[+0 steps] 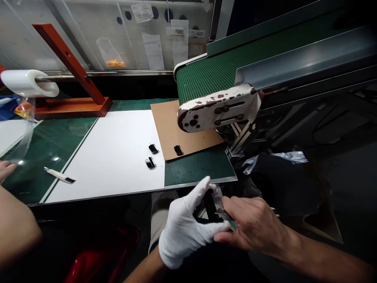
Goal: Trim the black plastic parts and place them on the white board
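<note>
My left hand (188, 226), in a white glove, grips a black plastic part (209, 206) between thumb and fingers, over my lap just off the table's front edge. Bare, my right hand (250, 224) meets it from the right with thumb and fingers pinched together. A small metallic tip shows at those fingers, but what it belongs to is hidden. On the white sheet (118, 153) lie a small black piece (153, 148) and, nearer to me, a second black piece (150, 162). Another small black piece (178, 150) rests on the brown cardboard (165, 125).
A green conveyor belt (206, 74) with a worn white end plate (218, 110) juts over the cardboard. Left, a utility knife (59, 174) lies across the sheet's edge. A film roll (29, 83) hangs on a red wooden stand (70, 106). Another person's hand (6, 171) is at far left.
</note>
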`<state>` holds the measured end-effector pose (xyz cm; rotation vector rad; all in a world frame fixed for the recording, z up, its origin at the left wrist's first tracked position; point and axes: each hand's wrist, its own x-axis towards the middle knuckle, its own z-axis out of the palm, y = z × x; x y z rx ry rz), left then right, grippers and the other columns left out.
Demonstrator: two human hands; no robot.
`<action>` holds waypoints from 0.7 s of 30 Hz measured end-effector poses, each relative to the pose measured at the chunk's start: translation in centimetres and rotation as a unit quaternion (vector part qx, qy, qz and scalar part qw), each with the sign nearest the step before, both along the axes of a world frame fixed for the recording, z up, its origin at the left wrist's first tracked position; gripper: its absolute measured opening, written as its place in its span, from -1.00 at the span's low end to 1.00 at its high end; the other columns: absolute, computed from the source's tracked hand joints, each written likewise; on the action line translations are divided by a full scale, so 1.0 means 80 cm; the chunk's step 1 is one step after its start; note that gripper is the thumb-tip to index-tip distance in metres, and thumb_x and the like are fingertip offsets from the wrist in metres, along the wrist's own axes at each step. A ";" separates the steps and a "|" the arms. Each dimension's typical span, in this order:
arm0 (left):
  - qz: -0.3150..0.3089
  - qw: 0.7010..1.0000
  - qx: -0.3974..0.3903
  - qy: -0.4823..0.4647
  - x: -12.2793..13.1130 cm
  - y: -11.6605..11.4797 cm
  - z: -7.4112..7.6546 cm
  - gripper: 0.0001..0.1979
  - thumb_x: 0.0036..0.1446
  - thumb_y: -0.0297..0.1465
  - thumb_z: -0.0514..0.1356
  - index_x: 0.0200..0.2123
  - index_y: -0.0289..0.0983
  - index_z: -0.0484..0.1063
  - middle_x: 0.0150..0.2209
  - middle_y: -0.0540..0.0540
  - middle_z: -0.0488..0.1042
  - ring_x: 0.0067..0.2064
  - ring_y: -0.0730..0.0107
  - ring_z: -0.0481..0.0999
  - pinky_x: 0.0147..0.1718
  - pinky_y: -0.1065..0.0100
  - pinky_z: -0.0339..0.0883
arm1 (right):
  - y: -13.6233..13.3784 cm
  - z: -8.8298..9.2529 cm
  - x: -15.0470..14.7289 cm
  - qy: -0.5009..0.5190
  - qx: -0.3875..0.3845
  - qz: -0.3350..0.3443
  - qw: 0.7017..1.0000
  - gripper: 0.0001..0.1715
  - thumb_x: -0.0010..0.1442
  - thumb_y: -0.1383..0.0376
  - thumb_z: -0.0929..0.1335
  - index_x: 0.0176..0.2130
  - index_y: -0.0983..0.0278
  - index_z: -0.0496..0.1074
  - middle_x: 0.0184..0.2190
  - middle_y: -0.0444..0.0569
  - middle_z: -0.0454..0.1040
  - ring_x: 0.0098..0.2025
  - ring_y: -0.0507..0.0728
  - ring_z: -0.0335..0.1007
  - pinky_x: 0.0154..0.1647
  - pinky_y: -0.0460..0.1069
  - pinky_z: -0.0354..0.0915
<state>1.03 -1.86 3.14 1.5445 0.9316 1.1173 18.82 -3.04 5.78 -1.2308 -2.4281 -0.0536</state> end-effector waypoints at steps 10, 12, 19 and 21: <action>-0.039 0.990 0.025 -0.130 0.007 -0.003 0.006 -0.09 -0.10 -0.12 0.42 0.28 -0.19 0.17 0.01 -0.18 0.49 0.03 0.07 0.51 0.06 0.19 0.42 | 0.001 0.038 0.005 0.185 -0.184 0.007 0.965 -0.05 0.11 -0.38 -0.05 -0.20 0.31 0.36 -0.48 -0.06 0.46 -0.51 0.10 0.38 -0.52 -0.03 0.23; -0.043 0.988 0.026 -0.143 0.006 -0.003 0.003 -0.10 -0.08 -0.10 0.41 0.29 -0.16 0.15 0.02 -0.19 0.48 0.04 0.07 0.50 0.05 0.20 0.43 | 0.001 0.046 0.012 0.204 -0.229 0.011 0.952 -0.33 0.31 -0.18 0.02 -0.17 0.24 0.36 -0.42 -0.10 0.46 -0.44 0.07 0.39 -0.45 -0.05 0.23; -0.064 0.986 0.038 -0.146 0.004 -0.004 0.004 -0.13 -0.05 -0.22 0.43 0.29 -0.02 0.12 0.05 -0.10 0.46 0.07 0.15 0.48 0.09 0.24 0.39 | 0.004 0.057 0.025 0.233 -0.278 0.042 0.931 -0.75 0.38 0.26 0.18 -0.33 0.21 0.33 -0.51 -0.19 0.33 -0.51 -0.01 0.25 -0.49 -0.10 0.17; -0.056 0.989 0.046 -0.132 0.004 -0.004 0.007 -0.14 -0.05 -0.19 0.41 0.29 -0.02 0.12 0.05 -0.09 0.46 0.06 0.16 0.49 0.07 0.25 0.40 | 0.004 0.059 0.024 0.226 -0.289 0.048 0.929 -0.73 0.39 0.27 0.16 -0.33 0.21 0.32 -0.51 -0.18 0.35 -0.52 0.00 0.25 -0.50 -0.09 0.17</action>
